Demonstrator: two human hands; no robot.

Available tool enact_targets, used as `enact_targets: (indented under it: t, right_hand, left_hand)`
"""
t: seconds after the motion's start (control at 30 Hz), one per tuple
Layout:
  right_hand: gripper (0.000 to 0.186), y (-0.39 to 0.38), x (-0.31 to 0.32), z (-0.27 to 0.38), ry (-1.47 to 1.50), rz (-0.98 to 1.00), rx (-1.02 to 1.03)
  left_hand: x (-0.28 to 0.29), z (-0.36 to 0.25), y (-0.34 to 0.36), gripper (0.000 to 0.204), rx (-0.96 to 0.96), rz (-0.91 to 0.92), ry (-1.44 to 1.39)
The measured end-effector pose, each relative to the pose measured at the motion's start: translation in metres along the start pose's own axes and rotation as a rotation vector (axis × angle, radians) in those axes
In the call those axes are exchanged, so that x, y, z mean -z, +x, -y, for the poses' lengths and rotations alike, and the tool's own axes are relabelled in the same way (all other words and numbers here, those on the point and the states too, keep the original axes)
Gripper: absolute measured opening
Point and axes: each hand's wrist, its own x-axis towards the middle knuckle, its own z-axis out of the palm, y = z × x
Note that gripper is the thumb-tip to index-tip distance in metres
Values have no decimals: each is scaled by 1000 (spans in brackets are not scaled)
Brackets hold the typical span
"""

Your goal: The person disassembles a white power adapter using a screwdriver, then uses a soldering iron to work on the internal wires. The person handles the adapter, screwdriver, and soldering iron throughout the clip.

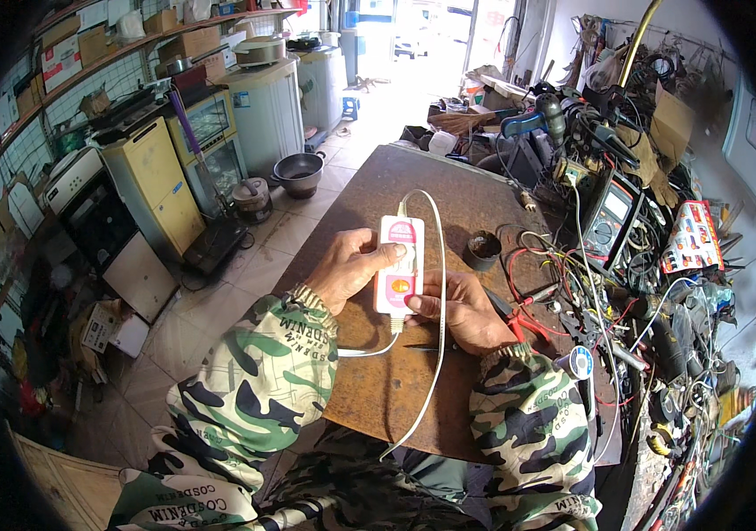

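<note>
Camouflage sleeves (254,372) enter from the lower edge. Left hand (351,270) and right hand (462,310) grip a white, oblong controller (398,265) above the brown bench (378,389); fingers of both hands are clamped on its casing, left thumb on its face. White cable (438,292) loops from both its ends. Farther right: red-handled pliers (528,323), round black tin (484,250), multimeter (608,217) among tangled wires.

Green camouflage jacket sleeves (258,372), knitted ribbed cuffs, white lettering patches, bare hands
</note>
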Motion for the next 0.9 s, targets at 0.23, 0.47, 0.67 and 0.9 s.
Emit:
enact_targets:
  t: [0.23, 0.47, 0.67, 0.9]
  right_hand:
    - [35, -4, 1, -1, -2, 7, 71]
    - [31, -1, 1, -7, -102, -23, 154]
    - [30, -3, -2, -2, -130, -46, 160]
    - [30, -2, -3, -5, -91, -30, 150]
  left_hand:
    - [-4, -12, -4, 35, -108, 76, 9]
    - [-4, -16, -7, 32, -150, 92, -13]
    - [-2, -14, -5, 32, -133, 86, 46]
    - [-5, -18, -10, 34, -173, 92, 62]
